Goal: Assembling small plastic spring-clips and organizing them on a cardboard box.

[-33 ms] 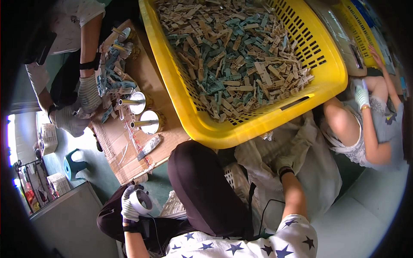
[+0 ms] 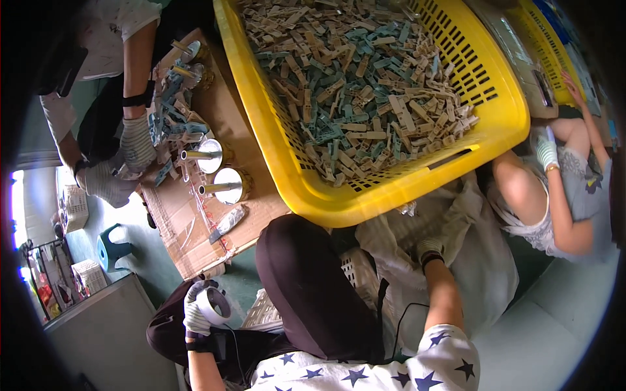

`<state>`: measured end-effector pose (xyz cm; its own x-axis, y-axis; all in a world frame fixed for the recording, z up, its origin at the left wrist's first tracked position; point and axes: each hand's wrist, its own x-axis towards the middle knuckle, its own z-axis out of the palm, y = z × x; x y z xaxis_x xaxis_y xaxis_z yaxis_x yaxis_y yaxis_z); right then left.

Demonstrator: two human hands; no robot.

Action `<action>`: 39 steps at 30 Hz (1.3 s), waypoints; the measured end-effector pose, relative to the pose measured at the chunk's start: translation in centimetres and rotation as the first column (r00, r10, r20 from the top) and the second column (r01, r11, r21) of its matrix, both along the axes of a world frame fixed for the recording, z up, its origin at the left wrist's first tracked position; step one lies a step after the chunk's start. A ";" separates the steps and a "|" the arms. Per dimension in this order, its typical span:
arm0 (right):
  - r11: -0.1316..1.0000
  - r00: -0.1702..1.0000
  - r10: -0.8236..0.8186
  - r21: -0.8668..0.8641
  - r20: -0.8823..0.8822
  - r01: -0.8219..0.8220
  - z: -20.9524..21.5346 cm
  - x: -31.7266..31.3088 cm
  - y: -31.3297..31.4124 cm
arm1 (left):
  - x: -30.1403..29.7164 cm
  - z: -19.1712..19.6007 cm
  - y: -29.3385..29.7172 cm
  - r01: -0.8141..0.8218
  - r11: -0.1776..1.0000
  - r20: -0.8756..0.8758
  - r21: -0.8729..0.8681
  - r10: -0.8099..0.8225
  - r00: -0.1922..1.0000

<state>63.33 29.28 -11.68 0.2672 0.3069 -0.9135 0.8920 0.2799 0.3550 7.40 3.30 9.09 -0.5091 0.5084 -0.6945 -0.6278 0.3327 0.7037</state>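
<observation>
Far left of the yellow basket (image 2: 391, 197), a co-worker's gloved hands (image 2: 137, 144) meet beside blue-green pieces (image 2: 175, 107) on cardboard (image 2: 257, 205); their grip is unclear. Below-left of the basket, left hand (image 2: 194, 314) has its grip curled round a white ring (image 2: 203, 304). Metal discs with posts (image 2: 228, 186) stand just left of the basket. In the basket, loose tan and blue-green pieces (image 2: 372, 85) lie heaped, so plenty looks left. Below the basket, right hand (image 2: 430, 247) reaches into an open white sack (image 2: 492, 277); folds hide fingers, can't tell grip or contents, so amount done is unreadable. Basket top is cut off.
</observation>
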 end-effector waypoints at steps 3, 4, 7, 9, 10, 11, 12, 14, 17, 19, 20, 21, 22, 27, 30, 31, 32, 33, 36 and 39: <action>0.867 0.955 -0.153 0.429 -0.254 0.253 -0.8 -2.8 -1.9 | 0.1 1.0 -0.1 -0.012 1.000 -0.018 0.026 0.012 1.000; 0.870 0.954 -0.126 0.431 -0.272 0.238 -0.9 -3.2 -2.3 | 0.9 1.7 0.7 -0.021 1.000 -0.055 0.018 0.022 0.998; 0.958 0.956 -0.044 0.258 -0.291 0.123 -1.2 -4.8 -2.4 | 0.1 0.8 0.9 -0.049 0.999 0.000 0.008 0.049 0.999; 0.990 0.962 0.008 0.138 -0.273 0.031 -0.7 -3.7 -4.0 | -0.4 0.4 0.6 -0.027 1.000 0.003 0.006 0.027 1.000; 0.993 0.967 0.052 0.119 -0.250 -0.023 -1.6 -2.6 -4.7 | -0.5 0.1 0.6 0.005 1.000 -0.014 -0.007 -0.005 1.000; 0.992 0.967 0.103 0.097 -0.231 -0.082 -2.5 -2.1 -4.5 | -0.4 0.6 1.2 -0.028 1.000 0.019 -0.012 0.029 0.999; 0.988 0.963 0.128 0.111 -0.236 -0.104 -3.2 -1.2 -4.3 | -0.5 0.8 0.7 -0.051 0.999 0.013 0.002 0.051 0.999; 0.980 0.952 0.157 0.164 -0.265 -0.116 -5.1 -1.4 -3.5 | -1.2 0.9 -0.4 -0.021 1.000 0.038 -0.019 0.022 0.999; 0.964 0.927 0.184 0.244 -0.328 -0.105 -7.5 -3.6 -1.2 | -1.2 0.7 -0.4 0.076 0.993 -0.005 -0.093 -0.076 0.997; 0.960 0.921 0.174 0.269 -0.348 -0.080 -9.5 -3.4 -1.2 | -1.1 0.4 -0.3 0.063 0.995 0.056 -0.079 -0.058 0.997; 0.958 0.920 0.166 0.278 -0.355 -0.065 -10.4 -3.0 -1.3 | -1.1 0.3 -0.1 0.052 0.996 0.047 -0.077 -0.049 0.998; 0.959 0.920 0.155 0.280 -0.360 -0.052 -11.0 -2.4 -1.8 | -0.9 0.7 0.1 0.030 0.996 0.057 -0.080 -0.026 0.998; 0.959 0.922 0.142 0.282 -0.361 -0.037 -11.4 -1.6 -2.3 | -0.8 1.0 0.4 0.011 0.997 0.070 -0.081 -0.005 0.998; 0.943 0.932 0.070 0.330 -0.354 0.054 -11.4 2.2 -4.2 | -1.3 1.2 1.0 -0.026 0.998 0.031 -0.065 0.028 0.999; 0.912 0.942 0.032 0.395 -0.333 0.109 -9.6 4.6 -4.0 | -1.3 1.1 1.1 -0.035 0.999 0.057 0.005 0.035 0.998; 0.898 0.946 0.022 0.422 -0.324 0.124 -8.6 5.3 -3.6 | -1.4 1.1 1.1 -0.028 0.999 0.061 0.025 0.027 0.998; 0.877 0.949 0.016 0.461 -0.313 0.138 -8.1 6.7 -2.7 | -1.5 0.9 1.4 -0.030 0.998 0.077 0.058 0.025 0.997; 0.852 0.954 0.010 0.502 -0.301 0.149 -7.8 7.8 -1.6 | -1.5 0.6 1.6 0.015 0.998 0.059 0.065 -0.019 0.998; 0.323 0.403 -0.150 0.340 -0.903 0.883 3.7 0.9 -1.0 | -2.3 0.8 -0.8 0.013 0.995 0.011 0.099 -0.014 1.000; 0.382 0.487 0.210 0.529 -0.848 0.758 15.8 -1.6 0.8 | -3.0 0.6 -1.9 -0.047 0.979 0.149 0.199 0.017 0.989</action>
